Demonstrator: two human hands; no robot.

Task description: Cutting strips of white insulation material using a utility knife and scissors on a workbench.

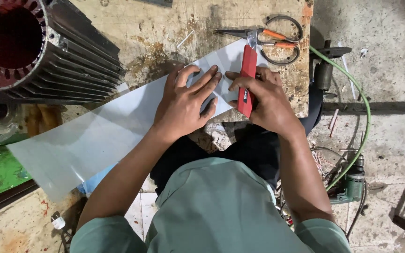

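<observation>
My left hand (pixel 186 100) lies flat, fingers spread, on a long translucent white sheet (pixel 94 136) that runs diagonally across the worn wooden workbench (pixel 165 33). My right hand (pixel 263 96) grips a red utility knife (pixel 248 77), held upright with its blade end against the sheet's far end, just right of my left fingertips. The sheet's near left part hangs past the bench edge.
A large finned motor stator (pixel 33 47) with a dark red bore lies at the top left. Scissors with orange grips (pixel 270 40) rest at the bench's far right. On the concrete floor to the right: a green hose (pixel 359 107), a green power drill (pixel 350 185), loose wires.
</observation>
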